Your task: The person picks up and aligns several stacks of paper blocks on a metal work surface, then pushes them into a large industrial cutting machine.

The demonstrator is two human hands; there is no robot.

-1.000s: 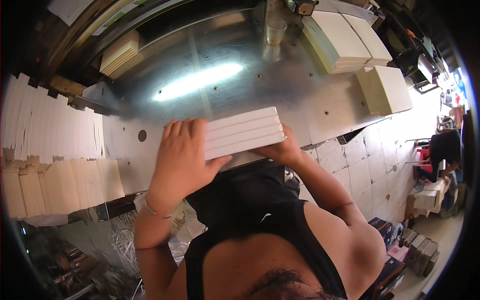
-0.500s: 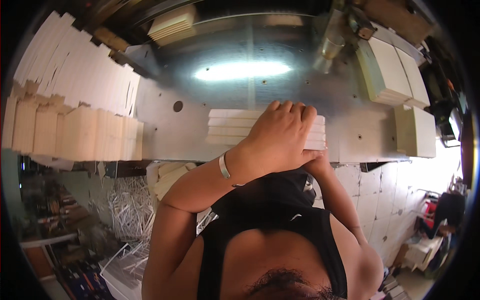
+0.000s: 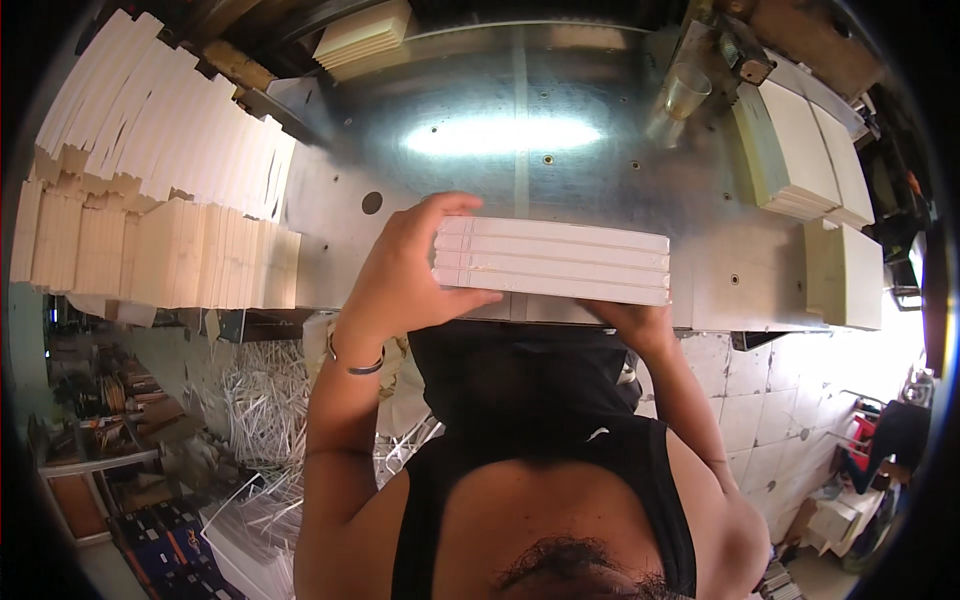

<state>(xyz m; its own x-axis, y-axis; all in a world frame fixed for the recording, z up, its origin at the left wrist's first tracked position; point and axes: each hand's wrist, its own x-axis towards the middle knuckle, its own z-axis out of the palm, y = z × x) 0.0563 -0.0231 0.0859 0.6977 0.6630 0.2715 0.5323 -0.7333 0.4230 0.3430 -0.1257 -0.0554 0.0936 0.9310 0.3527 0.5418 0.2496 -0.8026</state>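
In front of my body is a short stack of white books (image 3: 560, 262), pressed together with their spines or edges toward me. My left hand (image 3: 405, 265) clasps the left end, thumb along the near side and fingers curled over the far side. A metal bangle (image 3: 357, 366) circles my left wrist. At the near right corner, my right hand (image 3: 640, 322) holds the stack from below; its fingers are mostly hidden behind the books. The stack is slightly tilted over the front part of the metal table (image 3: 690, 250).
Long rows of white book blocks (image 3: 150, 130) stand at the left. More cream-coloured blocks (image 3: 800, 150) lie at the right, and a small pile (image 3: 365, 35) sits at the back. A clear plastic cup (image 3: 685, 92) stands far right. Paper strips (image 3: 265, 400) heap below the table's left edge.
My left hand has moved from across the right part of the stack to its left end. The stack now shows more of its face and sits a little more tilted.
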